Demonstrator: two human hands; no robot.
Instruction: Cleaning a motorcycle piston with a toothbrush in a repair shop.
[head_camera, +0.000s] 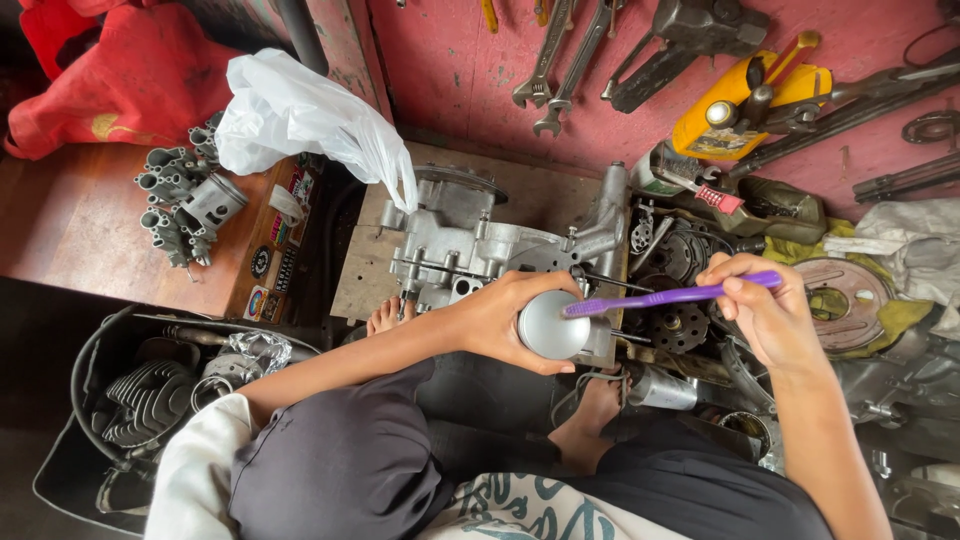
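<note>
Dark-trousered knees (340, 460) fill the bottom edge. Above them the left hand (505, 320) wraps its fingers around a round grey metal piston (552, 326), held just in front of the engine casing (470, 250). Pinching a purple toothbrush (670, 296) between thumb and fingers, the right hand (765, 305) sets its bristles on the piston's top.

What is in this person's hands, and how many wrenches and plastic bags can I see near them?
Purple toothbrush, in the right hand: 1
Grey metal cylinder, in the left hand: 1
Wrenches on the red floor: 2
White plastic bag: 1
Total: 5
</note>
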